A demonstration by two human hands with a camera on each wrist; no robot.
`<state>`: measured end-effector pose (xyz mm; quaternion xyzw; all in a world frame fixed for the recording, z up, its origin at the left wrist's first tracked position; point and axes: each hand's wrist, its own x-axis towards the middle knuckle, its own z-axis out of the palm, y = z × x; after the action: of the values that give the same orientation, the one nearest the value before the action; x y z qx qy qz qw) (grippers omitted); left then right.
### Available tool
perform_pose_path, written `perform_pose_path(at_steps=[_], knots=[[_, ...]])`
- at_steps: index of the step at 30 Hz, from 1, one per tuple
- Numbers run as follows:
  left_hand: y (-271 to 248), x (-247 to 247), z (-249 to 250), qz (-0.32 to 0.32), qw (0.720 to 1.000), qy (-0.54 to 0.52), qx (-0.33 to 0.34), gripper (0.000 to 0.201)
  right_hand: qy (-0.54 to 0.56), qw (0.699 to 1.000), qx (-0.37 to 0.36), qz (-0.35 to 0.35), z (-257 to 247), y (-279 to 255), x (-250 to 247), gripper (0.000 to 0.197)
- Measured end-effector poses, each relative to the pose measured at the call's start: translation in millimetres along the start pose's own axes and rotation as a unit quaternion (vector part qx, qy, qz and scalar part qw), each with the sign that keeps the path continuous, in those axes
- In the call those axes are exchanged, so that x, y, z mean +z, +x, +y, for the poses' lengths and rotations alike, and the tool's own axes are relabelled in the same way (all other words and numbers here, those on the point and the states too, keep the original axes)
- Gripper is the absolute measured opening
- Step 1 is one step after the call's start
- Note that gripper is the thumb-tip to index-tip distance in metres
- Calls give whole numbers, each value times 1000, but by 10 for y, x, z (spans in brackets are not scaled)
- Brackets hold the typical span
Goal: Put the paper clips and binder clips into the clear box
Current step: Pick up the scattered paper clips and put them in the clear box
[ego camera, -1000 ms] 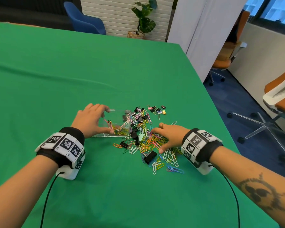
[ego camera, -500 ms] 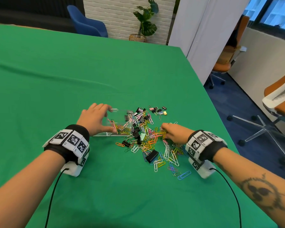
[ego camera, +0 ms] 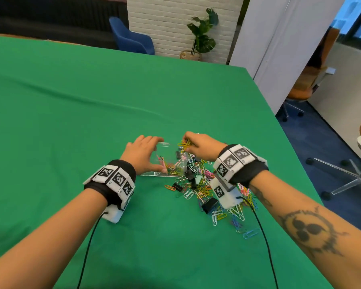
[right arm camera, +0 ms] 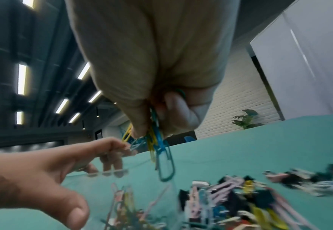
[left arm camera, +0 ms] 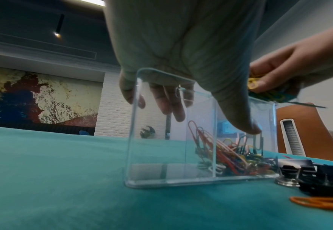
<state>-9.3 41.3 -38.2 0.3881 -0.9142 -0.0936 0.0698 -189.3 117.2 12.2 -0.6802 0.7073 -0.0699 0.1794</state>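
While gripped, clear box [ego camera: 168, 161] between hands.

A green tablecloth [ego camera: 92, 113], a see-through box [ego camera: 167, 157] of pink, orange and yellow clips, yellow and blue ones [right arm camera: 157, 140] pinched above it, black-and-white checkered wristbands [ego camera: 236, 159]

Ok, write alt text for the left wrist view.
A left hand grips a clear box from above on a green table, with colourful paper clips piled inside. A right hand holds a bunch of clips over the box's far edge. Black binder clips lie beside it.
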Motion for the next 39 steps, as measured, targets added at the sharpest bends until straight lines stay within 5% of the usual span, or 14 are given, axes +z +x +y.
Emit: perform_pose_path(at_steps=[4,9,12,15,18,21,24,27,30,34,39], knots=[[-20,-11,-33,0,1000,-28,-1,113,-132,989,-64,16,-293,206,118,26],[-13,-10,-95,10,996,-86,7,108,-238,966,-88,42,-390,192,156,36],[5,2,-123,13,994,-106,18,92,-176,980,-81,49,-361,159,122,46],[11,1,-142,12,994,-108,18,85,5,998,-52,32,-304,76,20,38],[5,-45,-125,3,997,-74,6,85,136,986,-32,87,-135,-149,-145,32],[-84,-123,11,22,1000,-12,-2,96,131,982,20,135,252,-567,-238,31],[-190,-166,392,92,993,9,68,88,35,987,142,60,688,-1076,-152,33],[-195,-27,901,-8,990,36,138,72,-85,960,258,-68,934,-1451,70,44],[-149,241,1332,-165,974,82,133,95,-95,941,305,-114,1057,-1681,271,54],[-151,544,1788,-188,955,131,187,119,-110,931,324,-131,1129,-1851,440,56],[-168,877,2208,-207,927,164,266,101,-114,936,312,-116,1232,-1978,444,37]])
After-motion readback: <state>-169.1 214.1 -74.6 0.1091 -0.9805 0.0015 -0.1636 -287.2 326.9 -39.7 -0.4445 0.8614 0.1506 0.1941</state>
